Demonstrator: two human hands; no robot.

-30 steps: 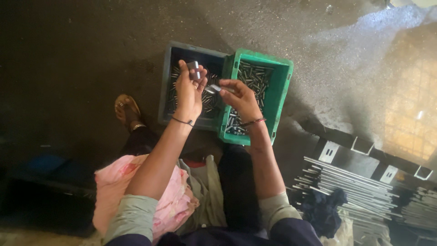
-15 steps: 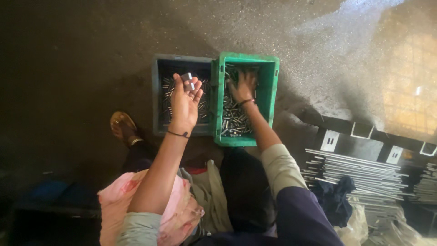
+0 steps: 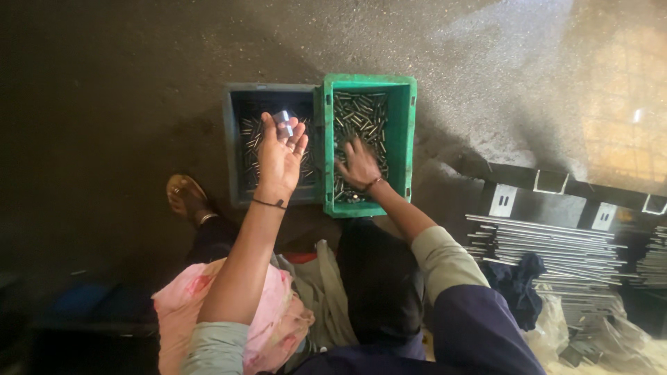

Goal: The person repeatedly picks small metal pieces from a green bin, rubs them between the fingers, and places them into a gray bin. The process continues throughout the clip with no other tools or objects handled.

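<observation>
My left hand point(image 3: 280, 154) pinches a small metal piece point(image 3: 283, 121) at its fingertips above the grey crate point(image 3: 233, 149). My right hand point(image 3: 359, 164), fingers spread, rests among pins point(image 3: 361, 114) in the green crate point(image 3: 410, 132), perhaps gripping some.

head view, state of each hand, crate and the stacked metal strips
left hand: raised over the grey crate, fingers pinching a small shiny metal piece
right hand: palm down in the green crate, on the pins; grip not visible
grey crate: open, partly filled with metal pins
green crate: open, holds a layer of metal pins
metal strips: stacked flat on the floor
</observation>
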